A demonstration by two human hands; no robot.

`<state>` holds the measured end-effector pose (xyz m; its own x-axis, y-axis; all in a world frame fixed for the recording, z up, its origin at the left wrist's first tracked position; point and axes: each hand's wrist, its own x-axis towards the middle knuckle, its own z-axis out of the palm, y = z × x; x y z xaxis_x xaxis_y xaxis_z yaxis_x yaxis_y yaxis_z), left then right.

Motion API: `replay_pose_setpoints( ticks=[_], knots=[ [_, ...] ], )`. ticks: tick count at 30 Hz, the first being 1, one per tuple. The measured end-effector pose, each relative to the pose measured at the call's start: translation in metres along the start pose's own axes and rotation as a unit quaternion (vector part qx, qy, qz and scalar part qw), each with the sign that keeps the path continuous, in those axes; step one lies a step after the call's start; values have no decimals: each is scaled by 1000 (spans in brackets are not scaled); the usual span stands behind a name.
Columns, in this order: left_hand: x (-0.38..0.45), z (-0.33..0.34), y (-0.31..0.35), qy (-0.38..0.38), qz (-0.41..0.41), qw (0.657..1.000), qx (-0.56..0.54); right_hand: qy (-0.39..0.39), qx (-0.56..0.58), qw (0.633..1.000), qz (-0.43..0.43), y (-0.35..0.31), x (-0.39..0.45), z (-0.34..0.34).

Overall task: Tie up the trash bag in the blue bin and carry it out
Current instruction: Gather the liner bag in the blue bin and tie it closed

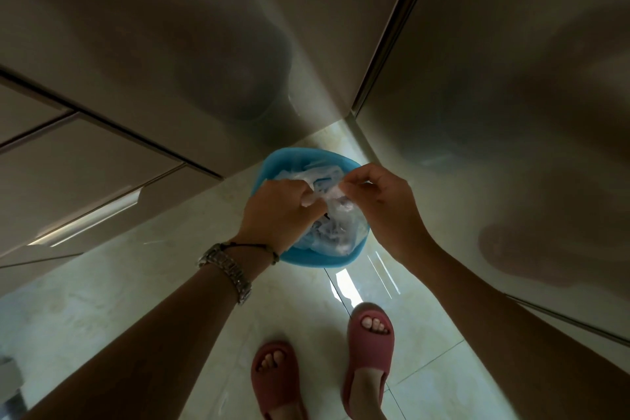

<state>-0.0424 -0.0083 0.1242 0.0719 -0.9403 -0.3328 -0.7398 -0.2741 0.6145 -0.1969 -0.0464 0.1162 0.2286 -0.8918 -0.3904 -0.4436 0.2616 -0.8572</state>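
Observation:
A small blue bin (pixel 289 158) stands on the pale tiled floor, in the corner where two glossy cabinet faces meet. A thin, clear-white trash bag (pixel 341 218) fills it, with crumpled waste showing through the plastic. My left hand (pixel 279 211), with a metal watch and a dark cord at the wrist, pinches the gathered top of the bag over the bin's left side. My right hand (pixel 378 198) pinches the bag's other edge just to the right. The two hands nearly touch above the bin. The knot area is hidden between the fingers.
Glossy beige cabinet doors (pixel 102 181) rise on the left and a tall panel (pixel 511 112) on the right, close around the bin. My feet in red slippers (pixel 370 344) stand on the tile floor (pixel 170 283) just behind the bin.

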Motion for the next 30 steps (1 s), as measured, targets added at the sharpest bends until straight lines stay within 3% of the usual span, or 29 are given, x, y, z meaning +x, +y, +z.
replay_pose_setpoints(
  ticks=[1, 2, 5, 10, 16, 22, 27, 30],
  knots=[
    [-2, 0, 0, -57, -10, 998, -25, -2, -8, 1000, -10, -1, 0, 1],
    [0, 4, -4, -58, 10, 998, -10, -6, -13, 1000, -20, -2, -1, 3],
    [6, 1, -6, -55, -60, 996, -39, -18, -4, 999, -39, -4, -2, 0],
    [5, -8, -4, -122, -117, 962, -216, -27, -12, 998, -62, -2, -1, -7],
    [5, -6, -2, -63, -118, 966, -220, 0, -69, 996, -65, 4, 4, -5],
    [0, 1, 0, -22, -203, 909, -364, -11, -74, 996, -50, 8, -3, -7],
    [-5, 11, 2, 47, -311, 798, -514, 3, -32, 999, -41, 8, -5, -1],
    [-7, 14, 7, 78, -341, 754, -557, 18, -15, 999, -22, 9, -4, 3]
  ],
)
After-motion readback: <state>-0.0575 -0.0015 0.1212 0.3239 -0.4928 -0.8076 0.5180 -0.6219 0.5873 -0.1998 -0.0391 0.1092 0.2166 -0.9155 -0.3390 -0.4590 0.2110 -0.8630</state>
